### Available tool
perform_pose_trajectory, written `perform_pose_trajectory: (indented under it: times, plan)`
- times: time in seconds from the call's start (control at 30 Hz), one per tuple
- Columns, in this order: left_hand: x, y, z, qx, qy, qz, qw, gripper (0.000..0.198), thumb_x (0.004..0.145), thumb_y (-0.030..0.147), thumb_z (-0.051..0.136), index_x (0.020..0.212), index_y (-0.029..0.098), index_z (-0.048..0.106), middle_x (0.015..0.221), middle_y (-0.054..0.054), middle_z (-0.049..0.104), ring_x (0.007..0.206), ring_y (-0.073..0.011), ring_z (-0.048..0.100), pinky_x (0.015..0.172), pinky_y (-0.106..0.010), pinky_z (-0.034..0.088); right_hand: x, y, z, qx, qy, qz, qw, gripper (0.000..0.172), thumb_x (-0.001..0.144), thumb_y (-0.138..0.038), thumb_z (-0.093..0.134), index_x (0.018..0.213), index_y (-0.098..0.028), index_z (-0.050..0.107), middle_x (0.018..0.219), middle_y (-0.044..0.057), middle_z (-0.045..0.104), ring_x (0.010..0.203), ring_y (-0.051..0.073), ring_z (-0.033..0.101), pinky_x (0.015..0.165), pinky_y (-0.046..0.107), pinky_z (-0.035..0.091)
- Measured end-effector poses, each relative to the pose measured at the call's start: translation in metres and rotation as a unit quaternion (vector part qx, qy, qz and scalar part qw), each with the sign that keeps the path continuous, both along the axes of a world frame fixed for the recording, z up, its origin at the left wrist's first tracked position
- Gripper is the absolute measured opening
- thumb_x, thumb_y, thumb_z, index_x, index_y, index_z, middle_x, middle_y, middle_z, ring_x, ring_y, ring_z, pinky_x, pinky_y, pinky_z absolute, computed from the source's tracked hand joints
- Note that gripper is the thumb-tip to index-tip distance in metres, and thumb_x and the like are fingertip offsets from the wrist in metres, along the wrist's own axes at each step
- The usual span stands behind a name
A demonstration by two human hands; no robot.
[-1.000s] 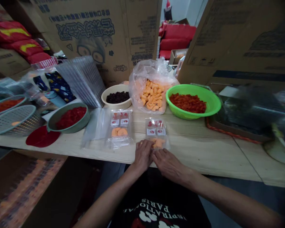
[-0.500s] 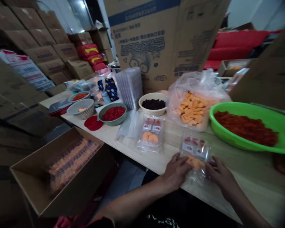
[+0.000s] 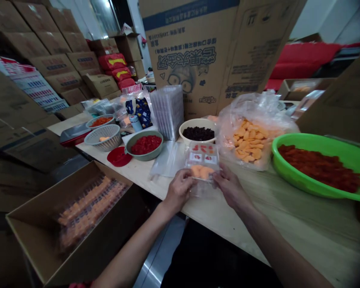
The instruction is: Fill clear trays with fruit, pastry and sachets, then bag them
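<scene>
Between my two hands is a clear plastic candy pack (image 3: 202,171) with orange pieces in its lower part, two small printed cards in the middle and red pieces along the top. My left hand (image 3: 180,188) grips its lower left corner with bent fingers. The lower right edge is pinched by my right hand (image 3: 229,185). A loose film flap hangs below the pack. Just left lie flat clear plastic bags (image 3: 165,161). Right behind the pack stands a cream bowl (image 3: 198,141) of dark pieces. Whether another pack lies underneath, I cannot tell.
A green basin (image 3: 306,185) of red-brown pieces and a plastic bag (image 3: 225,140) of orange pieces stand right. Leftward are a grey-green bowl (image 3: 148,157) of red pieces, a red lid (image 3: 119,157) and stacked clear trays (image 3: 169,112). Below the table edge, an open carton (image 3: 87,256) holds filled packs.
Both hands have moved left along the table, carrying the right-hand pack to where the other pack lay. The view has shifted slightly.
</scene>
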State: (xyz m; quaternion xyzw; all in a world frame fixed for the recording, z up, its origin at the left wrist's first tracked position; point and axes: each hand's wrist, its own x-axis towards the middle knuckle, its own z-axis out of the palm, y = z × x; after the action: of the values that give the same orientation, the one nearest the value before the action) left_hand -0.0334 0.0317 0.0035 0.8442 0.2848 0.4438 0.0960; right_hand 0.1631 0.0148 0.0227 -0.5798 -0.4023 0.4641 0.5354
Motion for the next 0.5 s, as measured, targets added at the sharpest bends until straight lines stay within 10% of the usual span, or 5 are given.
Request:
perform_pose_trajectory:
  times: [0.2,0.33,0.5]
  plan:
    - [-0.037,0.022,0.009,-0.168,0.143,-0.072,0.973,0.04,0.077,0.012,0.058,0.116,0.02,0.064,0.138,-0.013,0.05,0.129,-0.0288,0.05,0.109,-0.046,0.045,0.003,0.029,-0.019,-0.093,-0.372,0.004,0.924,0.032,0.074,-0.029,0.056,0.101,-0.015,0.065,0.096,0.012,0.06,0.086,0.025,0.059,0.076,0.033,0.045]
    - [-0.039,0.035,0.027,-0.405,0.001,0.029,0.914,0.047,0.086,0.034,0.051,0.13,0.018,0.052,0.137,-0.013,0.055,0.124,-0.0281,0.054,0.105,-0.045,0.046,0.012,0.038,-0.023,-0.148,-0.188,-0.005,0.971,0.037,0.072,-0.046,0.059,0.098,-0.02,0.064,0.086,0.007,0.065,0.082,0.023,0.062,0.068,0.03,0.046]
    - [-0.009,0.055,0.017,-0.555,-0.021,0.21,0.805,0.053,0.076,0.065,0.063,0.088,0.013,0.062,0.091,-0.016,0.069,0.093,-0.0328,0.065,0.086,-0.048,0.052,0.007,0.05,-0.025,-0.193,-0.067,0.059,0.977,0.031,0.062,-0.051,0.056,0.072,-0.021,0.055,0.056,0.003,0.055,0.049,0.017,0.051,0.049,0.03,0.04]
